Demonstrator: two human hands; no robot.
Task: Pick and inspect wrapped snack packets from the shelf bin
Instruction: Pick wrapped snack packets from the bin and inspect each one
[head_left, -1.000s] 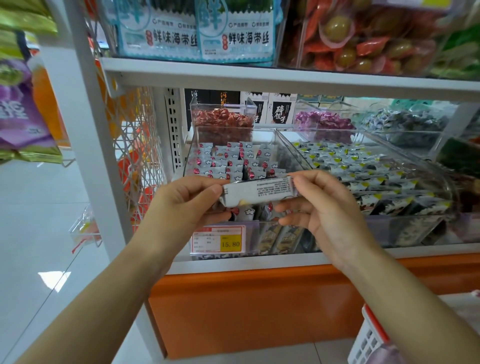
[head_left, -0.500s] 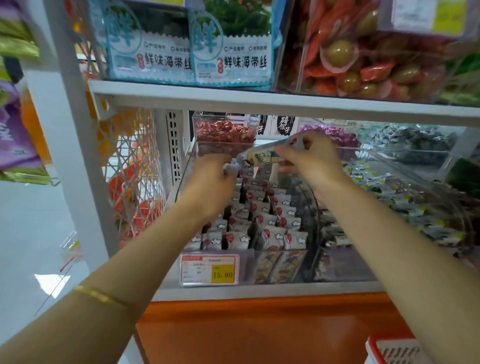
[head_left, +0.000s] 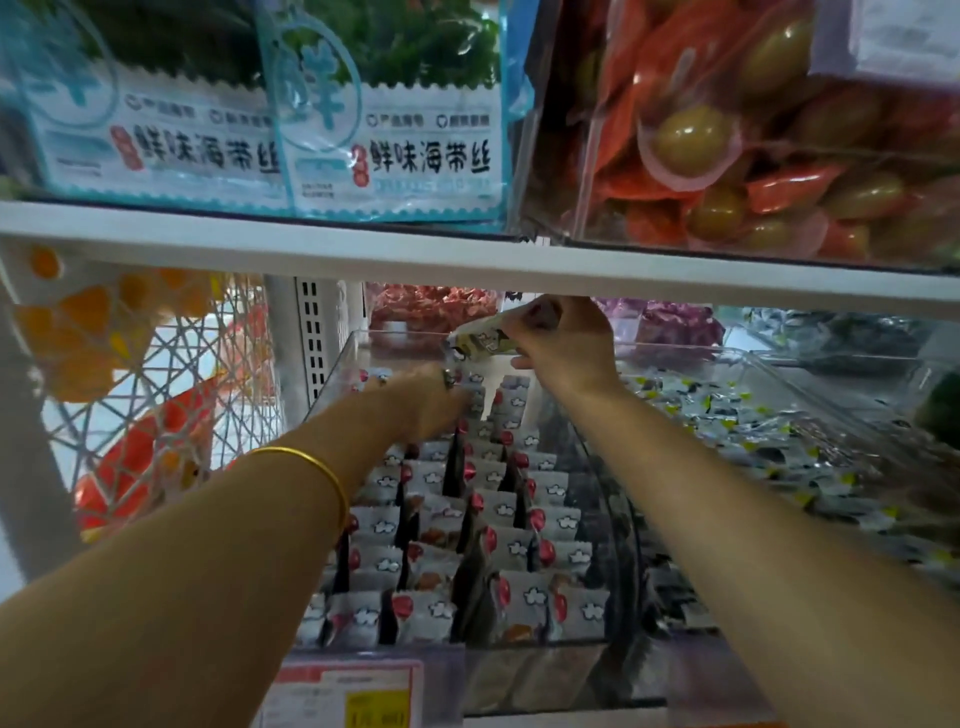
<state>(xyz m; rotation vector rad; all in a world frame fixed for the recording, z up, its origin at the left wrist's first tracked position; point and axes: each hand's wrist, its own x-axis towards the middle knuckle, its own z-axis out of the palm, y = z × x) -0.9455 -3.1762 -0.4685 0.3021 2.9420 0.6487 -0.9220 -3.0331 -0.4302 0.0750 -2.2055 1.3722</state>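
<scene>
Packet (head_left: 480, 339) prob. in R hand (head_left: 567, 345)

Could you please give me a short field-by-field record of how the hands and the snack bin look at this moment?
setting: white shop shelf above a clear plastic bin
bin contents: upright white wrapped packets with red spots
right hand: at the back of the bin, fingers pinching a long white-and-yellow wrapped packet
left hand: down among the rear packets; grip hidden
left wrist: thin gold bangle
neighbouring bin: on the right, packets with yellow marks
front label: red-and-yellow price tag, blurred
</scene>
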